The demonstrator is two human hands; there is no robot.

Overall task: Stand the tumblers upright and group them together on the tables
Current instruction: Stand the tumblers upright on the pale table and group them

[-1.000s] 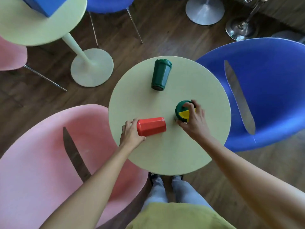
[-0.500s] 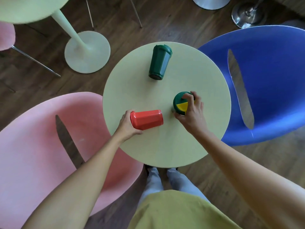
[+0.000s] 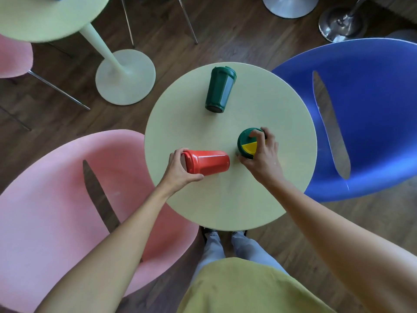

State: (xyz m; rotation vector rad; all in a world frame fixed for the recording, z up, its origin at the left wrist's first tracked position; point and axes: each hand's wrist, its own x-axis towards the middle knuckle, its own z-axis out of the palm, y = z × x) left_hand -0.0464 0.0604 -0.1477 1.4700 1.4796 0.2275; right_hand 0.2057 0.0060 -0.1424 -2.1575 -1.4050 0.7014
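Note:
On the round pale-green table (image 3: 230, 199) a red tumbler (image 3: 208, 161) lies on its side, its lid end to the left. My left hand (image 3: 180, 169) is wrapped around that lid end. A tumbler with a green and yellow lid (image 3: 247, 143) stands upright at the table's right, lid facing up. My right hand (image 3: 262, 158) grips it from the right side with fingers over the lid. A dark green tumbler (image 3: 220, 92) lies on its side at the far part of the table, untouched.
A pink chair (image 3: 56, 211) sits close on the left and a blue chair (image 3: 365, 114) on the right, both near the table's rim. A second pale-green table (image 3: 52, 16) with a round base (image 3: 125, 77) stands at the far left. Metal bases stand on the wood floor beyond.
My left hand has closed further around the red tumbler's lid end. My right hand stays on the green and yellow tumbler. The camera view shifted slightly.

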